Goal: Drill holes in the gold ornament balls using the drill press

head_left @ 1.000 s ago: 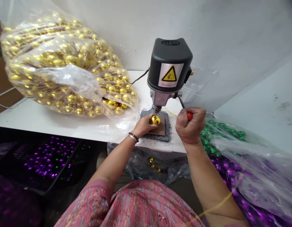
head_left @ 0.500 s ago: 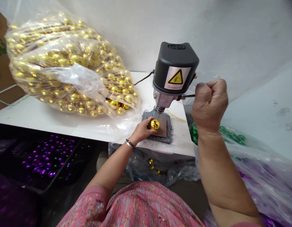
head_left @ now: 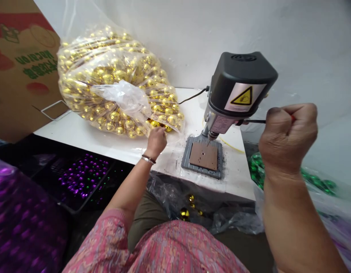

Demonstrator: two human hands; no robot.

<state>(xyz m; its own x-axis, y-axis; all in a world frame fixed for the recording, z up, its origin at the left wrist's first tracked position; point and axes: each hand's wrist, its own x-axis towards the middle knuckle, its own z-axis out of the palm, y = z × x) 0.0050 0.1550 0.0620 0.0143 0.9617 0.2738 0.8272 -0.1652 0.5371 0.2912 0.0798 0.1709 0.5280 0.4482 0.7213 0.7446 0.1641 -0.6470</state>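
A small bench drill [head_left: 240, 89] with a black top stands on the white table [head_left: 87, 138]. Its grey base carries a bare brown pad [head_left: 205, 156] with a hole in it. My right hand [head_left: 287, 137] is a fist round the drill's red-tipped lever [head_left: 292, 118], held high. My left hand [head_left: 156, 140] reaches into the open mouth of a big clear bag of gold balls [head_left: 112, 83]; its fingers are curled among the balls and mostly hidden. A gold ball [head_left: 184, 214] lies in a plastic bag below the table edge.
A cardboard box [head_left: 18, 72] stands at the far left. A dark crate of purple and green balls [head_left: 82, 178] sits on the floor to the left. Bags of green balls [head_left: 256, 168] and purple balls [head_left: 21, 227] lie at right and lower left. White walls stand behind.
The lever came up from its low position. My left hand took the gold ball off the pad and moved left to the bag of gold balls; the pad is now bare.
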